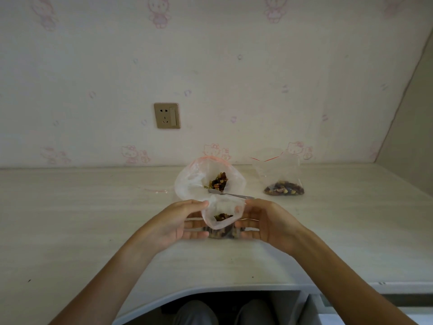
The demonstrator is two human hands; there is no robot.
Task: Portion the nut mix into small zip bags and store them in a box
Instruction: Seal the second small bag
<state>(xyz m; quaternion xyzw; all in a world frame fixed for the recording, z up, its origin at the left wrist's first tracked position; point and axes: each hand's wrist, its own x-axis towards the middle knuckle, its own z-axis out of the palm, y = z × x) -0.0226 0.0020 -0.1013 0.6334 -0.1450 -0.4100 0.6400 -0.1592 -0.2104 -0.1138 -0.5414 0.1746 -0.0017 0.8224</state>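
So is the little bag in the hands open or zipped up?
Open. The small bag has a wide, round mouth, and nuts show through it. Both hands, left hand and right hand, hold its sides.

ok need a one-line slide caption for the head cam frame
Both hands, left hand and right hand, hold a small zip bag of nut mix open before the large bag with spoon.

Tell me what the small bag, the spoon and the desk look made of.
Small bag: thin clear plastic film; the nuts show through and it crumples between both hands. Spoon: likely polished metal, silvery with a bright glint. Desk: pale wood-grain surface, matt, probably laminate rather than solid wood.
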